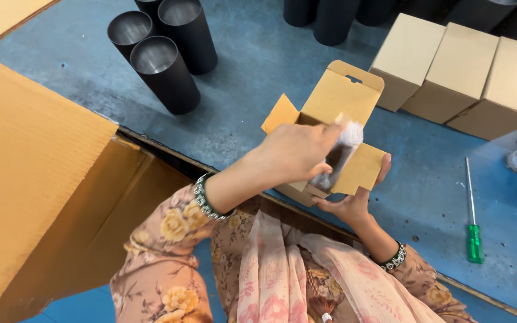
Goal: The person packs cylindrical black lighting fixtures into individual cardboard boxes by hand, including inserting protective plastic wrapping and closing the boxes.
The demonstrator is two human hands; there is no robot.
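Near the centre of the frame, the left hand [297, 149] was closed on a dark cylindrical item wrapped in clear plastic [337, 155], its lower end inside a small open brown cardboard box [336, 98]. The right hand [354, 203] cupped that box from below, fingers clamped on its side (flaps up). Black metal cylinders [164, 72] stood at upper left; a green-handled screwdriver [473, 221] lay at right.

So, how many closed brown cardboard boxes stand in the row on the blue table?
3, side by side at the upper right: closed brown cardboard box one, the middle one, the right one, cut by the frame edge. More may continue out of view.
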